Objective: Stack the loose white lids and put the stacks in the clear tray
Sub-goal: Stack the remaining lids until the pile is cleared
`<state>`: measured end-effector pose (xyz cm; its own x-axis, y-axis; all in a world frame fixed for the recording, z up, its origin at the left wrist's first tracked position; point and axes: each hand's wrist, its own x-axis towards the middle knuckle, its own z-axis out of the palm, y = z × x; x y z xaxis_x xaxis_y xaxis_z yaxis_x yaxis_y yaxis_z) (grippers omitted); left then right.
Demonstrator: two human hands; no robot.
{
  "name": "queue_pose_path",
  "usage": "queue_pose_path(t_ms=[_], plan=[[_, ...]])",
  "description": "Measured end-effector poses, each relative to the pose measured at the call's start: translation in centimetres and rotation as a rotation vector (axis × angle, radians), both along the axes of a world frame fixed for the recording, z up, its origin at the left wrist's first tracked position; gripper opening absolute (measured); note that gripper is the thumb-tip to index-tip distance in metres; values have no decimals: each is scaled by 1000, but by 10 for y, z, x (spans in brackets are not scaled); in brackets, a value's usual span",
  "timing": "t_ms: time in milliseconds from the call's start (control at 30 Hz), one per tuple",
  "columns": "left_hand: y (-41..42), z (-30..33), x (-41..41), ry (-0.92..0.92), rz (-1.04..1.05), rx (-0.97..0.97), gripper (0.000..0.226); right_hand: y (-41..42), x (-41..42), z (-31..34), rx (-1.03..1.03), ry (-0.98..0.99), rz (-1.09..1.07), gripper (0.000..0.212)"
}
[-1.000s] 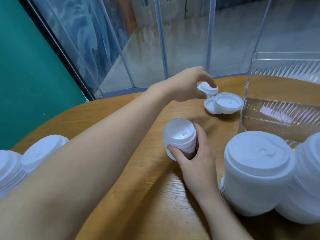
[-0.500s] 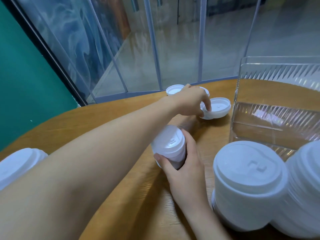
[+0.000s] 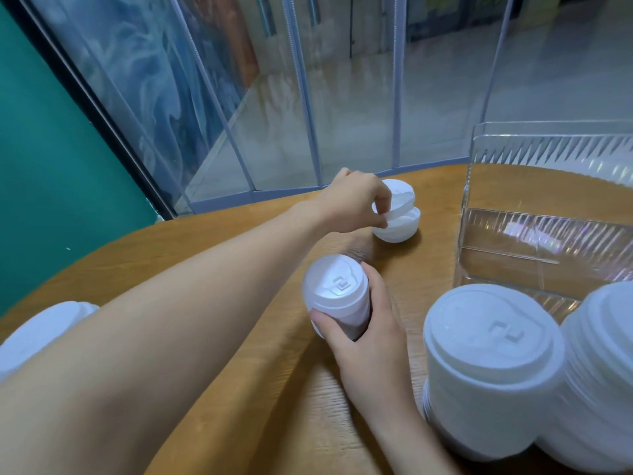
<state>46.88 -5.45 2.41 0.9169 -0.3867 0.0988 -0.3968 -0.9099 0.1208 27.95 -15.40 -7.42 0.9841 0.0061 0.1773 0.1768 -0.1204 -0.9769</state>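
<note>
Lids point(image 3: 394, 214), loose, sit at far desk point(image 3: 212, 245) edge beside the clear tray point(image 3: 548, 234). Left hand point(image 3: 356, 204) pinches the top one, likely lifting it to add to the small stack point(image 3: 337, 296) the right hand point(image 3: 370, 341) grips upright, ready. Half a second ago that hand covered the pair; now one lid is tilted up.

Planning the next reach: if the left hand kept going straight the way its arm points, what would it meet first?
The left hand already pinches the loose white plastic lids; beyond them lies bare wooden table, then its far edge. The clear plastic tray seems off to the right, though depth is unclear.
</note>
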Motion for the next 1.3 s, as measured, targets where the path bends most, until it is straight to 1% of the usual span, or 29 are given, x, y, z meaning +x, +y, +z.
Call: queue_pose_path(t_ms=[100, 167, 333, 433, 500, 567, 700, 767, 900, 1067, 1167, 1300], plan=[[10, 10, -15, 6, 19, -35, 23, -1, 0, 1, -9, -9, -6, 82], [17, 19, -28, 14, 43, -94, 28, -1, 0, 2, -10, -10, 0, 81], [32, 44, -75, 24, 125, -400, 33, 2, -5, 6, -18, 6, 10, 81], [40, 56, -106, 81, 133, -541, 28, 2, -8, 8, -20, 6, 12, 82], [44, 63, -126, 132, 152, -635, 24, 2, -7, 8, -23, 4, 9, 78], [47, 67, -141, 174, 190, -702, 26, 1, -7, 7, -38, 0, 8, 75], [56, 62, -157, 282, 314, -704, 28, 2, -10, 7, -64, -9, 16, 80], [60, 53, -158, 304, 365, -716, 32, 2, -11, 7, -76, -15, 14, 81], [68, 40, -152, 341, 421, -792, 29, 2, -11, 8, -87, -32, 13, 82], [73, 30, -152, 419, 446, -836, 39, 2, -9, 6, -97, -48, 12, 82], [72, 28, -152, 464, 450, -883, 34, 3, -9, 4, -94, -45, 10, 83], [67, 24, -154, 423, 450, -821, 25, 3, -9, 5, -81, -44, 17, 82]])
